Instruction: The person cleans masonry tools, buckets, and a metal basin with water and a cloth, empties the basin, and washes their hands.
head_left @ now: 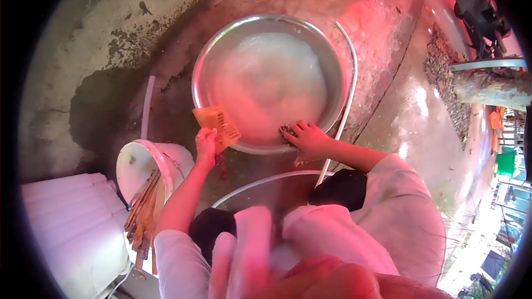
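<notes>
Clamps left-hand fingers (206, 145) on orange piece (220, 126), markings unreadable, at basin's (198, 77) seven o'clock; touches dark clump (287, 132) with right-hand fingers (308, 137), slightly apart, at five.

Basin (200, 61): open room over the water (271, 72), ahead of my right hand (311, 139).
Orange slotted piece (217, 127): in my left hand (206, 145), blocking the way straight right to the water.
Pale pipe (352, 72): bars the floor beyond my right fingers.
Bucket (130, 160): obstructs leftward, sticks (148, 205) jutting out.
</notes>
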Demonstrator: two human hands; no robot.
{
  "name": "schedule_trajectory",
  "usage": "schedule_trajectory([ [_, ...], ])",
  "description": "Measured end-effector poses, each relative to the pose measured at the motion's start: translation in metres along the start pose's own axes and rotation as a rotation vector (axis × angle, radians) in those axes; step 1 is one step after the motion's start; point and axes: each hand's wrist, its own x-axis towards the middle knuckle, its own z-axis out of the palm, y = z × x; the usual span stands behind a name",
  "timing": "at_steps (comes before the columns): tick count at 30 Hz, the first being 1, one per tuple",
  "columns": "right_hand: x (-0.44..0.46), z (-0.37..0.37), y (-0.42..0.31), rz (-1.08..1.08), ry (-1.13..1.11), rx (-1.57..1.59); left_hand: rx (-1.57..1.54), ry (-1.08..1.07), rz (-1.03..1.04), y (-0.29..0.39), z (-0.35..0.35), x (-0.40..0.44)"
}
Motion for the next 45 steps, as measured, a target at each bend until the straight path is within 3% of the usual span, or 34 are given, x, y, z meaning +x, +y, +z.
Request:
schedule_trajectory([
  [2, -0.001, -0.001, -0.006, 0.011, -0.060, -0.165, 0.064, 0.021, 0.024, 0.011, 0.002, 0.006],
  [7, -0.008, -0.038, 0.026, -0.081, 0.345, 0.023, 0.032, 0.040, -0.030, 0.099, 0.008, 0.026],
  [8, -0.005, -0.051, 0.035, -0.069, 0.448, 0.095, 0.033, 0.157, -0.002, 0.151, 0.027, 0.017],
  [9, 0.001, -0.041, 0.054, 0.020, 0.427, 0.273, -0.038, 0.117, 0.044, 0.169, 0.023, 0.040],
  [12, 0.016, -0.113, 0.075, 0.011, 0.745, 0.443, -0.152, -0.047, 0.218, 0.290, 0.072, 0.049],
  [14, 0.018, -0.151, 0.100, 0.034, 0.767, 0.366, -0.150, -0.116, 0.367, 0.323, 0.099, 0.105],
  [17, 0.007, -0.173, 0.139, 0.217, 0.796, 0.733, -0.249, -0.155, 0.467, 0.366, 0.172, 0.136],
  [21, -0.025, -0.175, 0.161, 0.299, 0.792, 1.035, -0.360, -0.270, 0.438, 0.398, 0.254, 0.121],
  [27, -0.056, -0.146, 0.153, 0.396, 0.931, 1.220, -0.057, -0.367, 0.701, 0.424, 0.349, 0.096],
  [30, -0.057, -0.131, 0.141, 0.423, 0.955, 1.256, 0.023, -0.306, 0.705, 0.418, 0.374, 0.088],
  [31, -0.056, -0.128, 0.138, 0.419, 0.951, 1.245, -0.007, -0.367, 0.709, 0.417, 0.373, 0.088],
  [34, -0.049, -0.119, 0.128, 0.385, 0.909, 1.202, 0.221, -0.206, 0.892, 0.410, 0.346, 0.092],
  [40, -0.016, -0.095, 0.090, 0.146, 0.855, 0.658, -0.013, -0.132, 0.393, 0.361, 0.200, 0.071],
  [43, -0.006, -0.100, 0.052, 0.132, 0.606, 0.526, -0.051, -0.055, 0.286, 0.315, 0.120, 0.044],
  [45, -0.002, -0.092, 0.036, 0.093, 0.408, 0.492, -0.042, -0.039, 0.100, 0.271, 0.066, 0.031],
])
